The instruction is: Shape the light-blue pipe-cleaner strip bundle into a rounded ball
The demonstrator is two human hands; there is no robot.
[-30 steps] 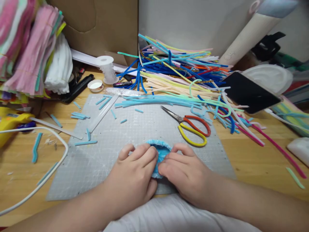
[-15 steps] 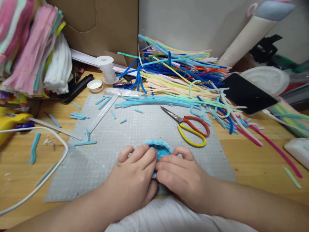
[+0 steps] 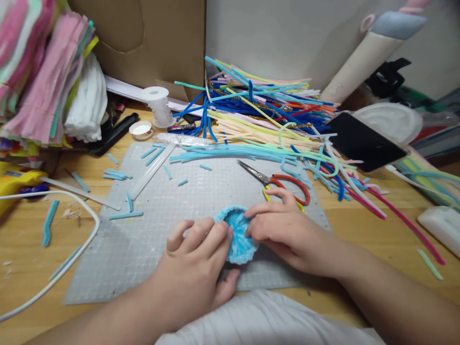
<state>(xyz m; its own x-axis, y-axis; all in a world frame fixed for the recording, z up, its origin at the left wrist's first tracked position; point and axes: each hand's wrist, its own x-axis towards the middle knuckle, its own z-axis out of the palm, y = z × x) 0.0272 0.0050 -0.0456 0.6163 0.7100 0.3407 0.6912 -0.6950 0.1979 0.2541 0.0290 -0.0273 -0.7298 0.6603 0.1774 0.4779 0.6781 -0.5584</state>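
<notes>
A round, cupped blue piece (image 3: 240, 242), fuzzy like bent pipe cleaners, faces up over the front of the grey cutting mat (image 3: 143, 258). On its left side, my left hand (image 3: 197, 261) is closed with the fingertips at its rim and the thumb below. My right hand (image 3: 283, 230) has its fingers curled over the piece's right edge, index and middle fingertips touching it. Just beyond that hand lie scissors (image 3: 293, 184) with red and yellow handles, partly covered by the fingers.
Cut blue pipe cleaner bits (image 3: 125, 215) are scattered at left beside a yellow glue gun (image 3: 16, 179) and its white cable (image 3: 95, 225). Behind are long blue pipe cleaners (image 3: 223, 153), a mixed pile (image 3: 262, 103), a thread spool (image 3: 158, 108) and a phone (image 3: 366, 141).
My right hand has shifted right and up, its fingers loosening toward the piece's right edge. More of the blue cup's inside shows. My left hand keeps its hold.
</notes>
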